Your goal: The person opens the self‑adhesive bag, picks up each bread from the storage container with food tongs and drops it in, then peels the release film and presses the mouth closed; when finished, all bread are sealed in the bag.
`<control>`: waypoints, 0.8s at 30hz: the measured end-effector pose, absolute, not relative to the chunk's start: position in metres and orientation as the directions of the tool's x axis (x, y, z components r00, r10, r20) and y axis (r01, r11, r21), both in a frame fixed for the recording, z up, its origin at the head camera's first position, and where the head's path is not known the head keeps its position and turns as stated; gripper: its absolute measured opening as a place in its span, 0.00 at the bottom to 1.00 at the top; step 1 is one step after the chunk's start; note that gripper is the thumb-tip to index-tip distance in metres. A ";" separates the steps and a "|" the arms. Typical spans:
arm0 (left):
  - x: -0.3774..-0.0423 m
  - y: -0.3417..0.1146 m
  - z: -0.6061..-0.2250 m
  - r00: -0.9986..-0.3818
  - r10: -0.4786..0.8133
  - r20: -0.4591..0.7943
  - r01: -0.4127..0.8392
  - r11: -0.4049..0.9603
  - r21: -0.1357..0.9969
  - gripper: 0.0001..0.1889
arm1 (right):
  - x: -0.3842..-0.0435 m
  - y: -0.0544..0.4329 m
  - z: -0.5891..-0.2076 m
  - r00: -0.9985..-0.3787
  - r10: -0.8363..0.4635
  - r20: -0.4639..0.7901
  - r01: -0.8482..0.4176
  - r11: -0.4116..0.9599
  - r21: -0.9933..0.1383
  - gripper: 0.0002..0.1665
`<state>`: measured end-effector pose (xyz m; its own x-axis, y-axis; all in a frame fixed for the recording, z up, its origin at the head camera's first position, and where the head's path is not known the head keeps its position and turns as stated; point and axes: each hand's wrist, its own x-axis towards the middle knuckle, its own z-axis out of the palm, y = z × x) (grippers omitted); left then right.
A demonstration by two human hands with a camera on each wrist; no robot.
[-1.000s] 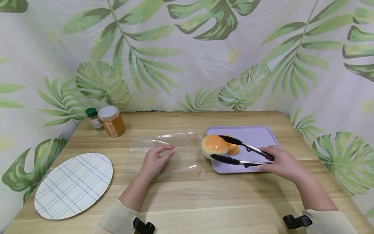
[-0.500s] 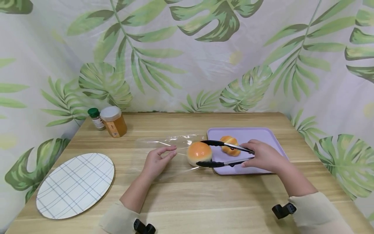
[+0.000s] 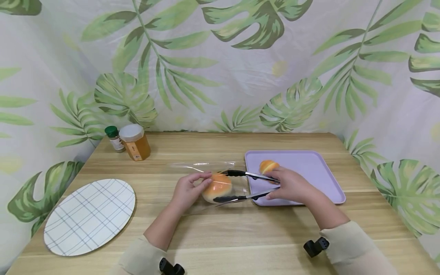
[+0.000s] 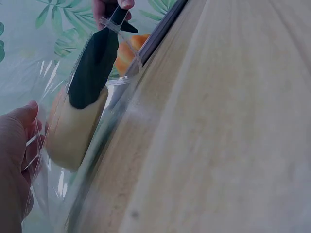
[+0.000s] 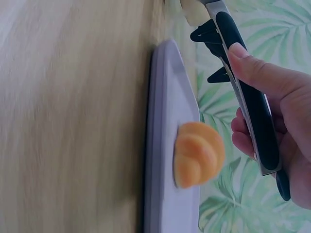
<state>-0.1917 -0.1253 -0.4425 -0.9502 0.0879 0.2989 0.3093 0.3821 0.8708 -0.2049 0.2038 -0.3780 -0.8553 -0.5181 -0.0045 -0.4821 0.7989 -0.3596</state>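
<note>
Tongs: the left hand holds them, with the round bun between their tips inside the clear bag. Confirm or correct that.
The hand is wrong: the head view shows the tongs in the right hand. The rest stands: the round bun is between their tips inside the clear bag.

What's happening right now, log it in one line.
left hand: holds clear bag | right hand: grips tongs | round bun: between tongs, inside bag | twisted roll: on purple tray

In the head view, the right hand (image 3: pixel 290 186) hides part of the twisted roll (image 3: pixel 267 165).
</note>
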 end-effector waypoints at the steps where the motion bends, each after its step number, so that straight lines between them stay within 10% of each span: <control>1: -0.192 -0.125 -0.442 -0.951 0.089 0.296 0.307 0.383 0.871 0.10 | -0.205 0.201 -0.379 -0.855 -0.519 -0.006 -0.483 0.798 -0.360 0.42; 24: -0.185 -0.121 -0.430 -0.909 0.138 0.393 0.411 0.450 0.793 0.09 | -0.210 0.155 -0.386 -0.827 -0.562 0.016 -0.533 0.775 -0.339 0.44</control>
